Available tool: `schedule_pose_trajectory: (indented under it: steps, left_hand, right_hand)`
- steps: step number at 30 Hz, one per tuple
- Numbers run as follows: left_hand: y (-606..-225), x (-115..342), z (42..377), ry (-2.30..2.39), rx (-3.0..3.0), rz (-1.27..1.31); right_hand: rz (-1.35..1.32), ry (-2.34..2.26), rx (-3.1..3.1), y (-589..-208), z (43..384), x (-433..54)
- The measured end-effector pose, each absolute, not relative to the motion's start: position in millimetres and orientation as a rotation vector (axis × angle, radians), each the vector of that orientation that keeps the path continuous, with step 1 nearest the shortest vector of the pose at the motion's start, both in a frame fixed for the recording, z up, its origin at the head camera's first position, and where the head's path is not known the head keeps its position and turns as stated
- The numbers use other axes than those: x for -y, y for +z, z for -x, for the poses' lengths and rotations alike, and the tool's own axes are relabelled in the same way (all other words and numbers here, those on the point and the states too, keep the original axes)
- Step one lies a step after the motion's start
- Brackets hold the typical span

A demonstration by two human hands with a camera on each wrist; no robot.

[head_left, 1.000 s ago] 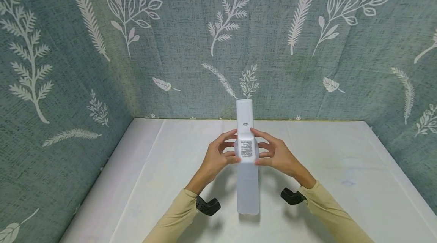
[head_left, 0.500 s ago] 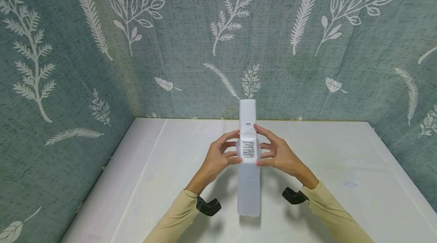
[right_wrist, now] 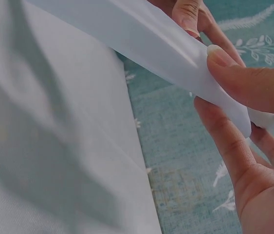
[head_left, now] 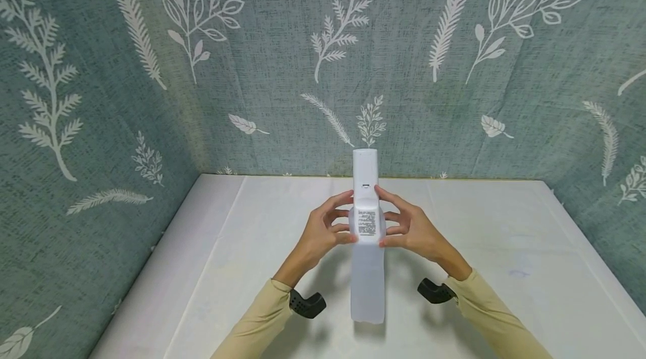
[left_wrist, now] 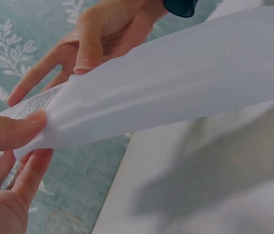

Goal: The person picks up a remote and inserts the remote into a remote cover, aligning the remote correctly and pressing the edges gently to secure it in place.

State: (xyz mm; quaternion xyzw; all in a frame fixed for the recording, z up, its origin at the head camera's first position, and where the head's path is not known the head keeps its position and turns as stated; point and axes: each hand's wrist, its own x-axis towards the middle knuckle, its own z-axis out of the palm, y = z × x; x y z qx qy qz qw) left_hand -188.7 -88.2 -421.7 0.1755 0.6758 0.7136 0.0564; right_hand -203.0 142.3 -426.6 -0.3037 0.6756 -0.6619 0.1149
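Note:
A long white plastic device (head_left: 365,168), with a small dark slot and a printed label, is held lengthwise over the table. A flat whitish part, like a sleeve or soft strip (head_left: 367,283), runs from it toward the person. My left hand (head_left: 325,225) pinches the device's left side at the label, thumb near the strip's start. On the other side my right hand (head_left: 413,228) pinches it the same way. In the left wrist view the strip (left_wrist: 175,83) spans the frame, smooth and slightly creased. The right wrist view shows thumb and fingers gripping its edge (right_wrist: 141,39).
A white-covered table (head_left: 242,269) lies beneath, with shadows of hands and device on it. Green-grey cloth walls (head_left: 282,67) with white leaf prints stand behind and at both sides. Black wrist cameras (head_left: 308,305) sit below each wrist.
The head view shifted slightly at first. Since half a second ago the device's far end and the strip's near end have both moved a little toward the person; both hands keep their grip.

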Motion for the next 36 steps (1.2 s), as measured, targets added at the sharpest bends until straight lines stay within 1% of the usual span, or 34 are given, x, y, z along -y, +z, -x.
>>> schedule_pose_trajectory:
  steps: [9,21,36]
  left_hand:
    - [-421.8,90.4,189.9,2.163,-1.999,-0.528]
    - [-420.0,91.9,189.7,2.145,-1.949,-0.624]
    - [-420.1,89.1,188.1,2.189,-1.895,-0.607]
  right_hand:
    - [0.884,-1.959,-1.954,-426.9,201.7,-142.3]
    - [0.894,-1.989,-1.889,-426.3,201.1,-144.1]
    - [0.859,-1.989,-1.905,-427.4,200.3,-147.6]
